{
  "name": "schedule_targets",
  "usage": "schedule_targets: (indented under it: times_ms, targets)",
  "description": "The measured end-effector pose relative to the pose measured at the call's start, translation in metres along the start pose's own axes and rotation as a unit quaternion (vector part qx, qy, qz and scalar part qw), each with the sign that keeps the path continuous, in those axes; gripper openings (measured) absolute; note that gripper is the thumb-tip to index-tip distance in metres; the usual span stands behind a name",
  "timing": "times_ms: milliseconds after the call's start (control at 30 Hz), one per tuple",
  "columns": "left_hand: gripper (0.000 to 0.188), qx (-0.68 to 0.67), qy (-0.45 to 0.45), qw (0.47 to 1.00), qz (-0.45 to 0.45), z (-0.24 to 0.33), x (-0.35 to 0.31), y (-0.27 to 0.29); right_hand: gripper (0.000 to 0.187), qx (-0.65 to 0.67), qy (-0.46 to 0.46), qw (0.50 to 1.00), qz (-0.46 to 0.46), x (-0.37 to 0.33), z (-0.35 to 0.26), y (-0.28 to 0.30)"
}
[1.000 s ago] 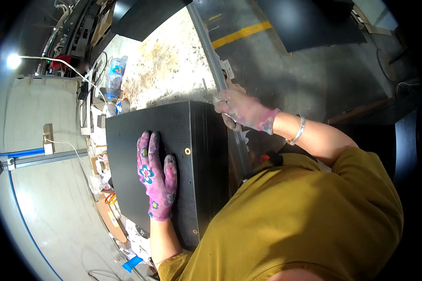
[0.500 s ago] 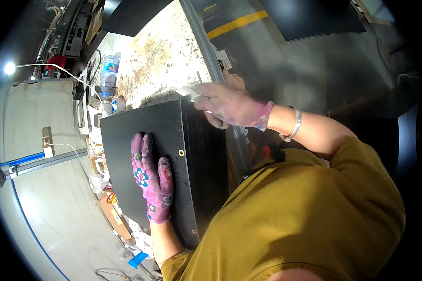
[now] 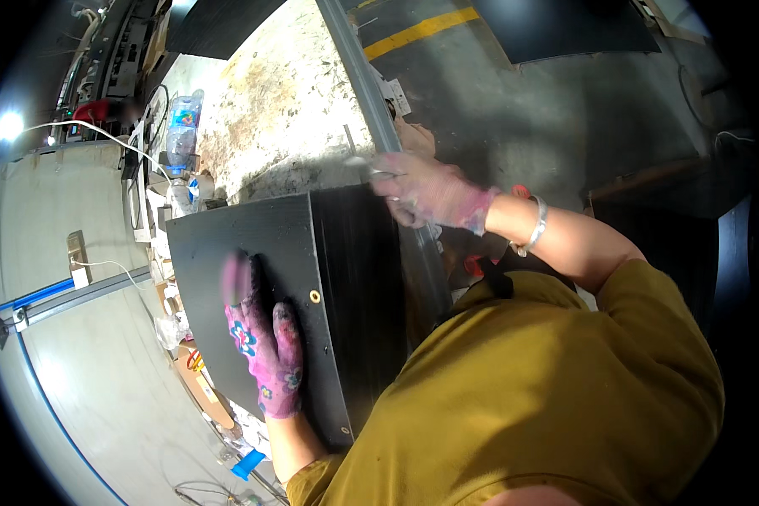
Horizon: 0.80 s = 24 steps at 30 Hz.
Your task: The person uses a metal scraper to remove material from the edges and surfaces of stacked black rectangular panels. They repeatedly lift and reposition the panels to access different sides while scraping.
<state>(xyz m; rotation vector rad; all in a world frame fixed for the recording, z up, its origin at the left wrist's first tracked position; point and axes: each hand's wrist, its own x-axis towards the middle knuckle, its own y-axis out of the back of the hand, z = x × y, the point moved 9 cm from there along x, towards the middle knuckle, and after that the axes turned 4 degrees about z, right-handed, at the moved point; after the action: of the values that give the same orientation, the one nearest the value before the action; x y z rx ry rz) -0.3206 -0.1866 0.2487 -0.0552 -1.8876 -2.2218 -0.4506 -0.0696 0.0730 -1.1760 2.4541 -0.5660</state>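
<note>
Left fingers (image 3: 261,327) rest extended on black box (image 3: 211,261); right fingers (image 3: 390,185) grip blurred tool (image 3: 361,162) near box's far edge (image 3: 243,209).

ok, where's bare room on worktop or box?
Worktop: stained but bare between bottle, rail, panel and box. Box: strip between left hand and far edge. Crowded: left of box, with cardboard, plastic; near right corner, rod, right hand.

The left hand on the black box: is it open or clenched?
Open: the left hand lies on the black box, fingers stretched out and thumb apart.
</note>
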Motion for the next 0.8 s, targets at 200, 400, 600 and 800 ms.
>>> schedule_targets:
  times_ms: [200,400,600,800]
  targets:
    - [0.053,-0.046,0.029,0.998,-0.012,-0.004,-0.002,-0.007,0.016,-0.112,-0.178,0.977,0.034,0.0,0.04,0.021]
    - [0.054,-0.066,0.04,0.997,-0.008,-0.008,-0.001,-0.011,0.015,-0.213,0.027,0.976,0.049,-0.01,-0.02,-0.007]
    - [0.053,-0.071,0.041,0.997,-0.006,-0.011,-0.003,-0.014,0.007,-0.274,-0.052,0.956,0.09,0.018,0.072,0.059]
    - [0.054,-0.035,0.052,0.998,-0.033,-0.008,-0.001,-0.015,0.016,-0.242,-0.01,0.966,0.088,0.005,0.053,0.039]
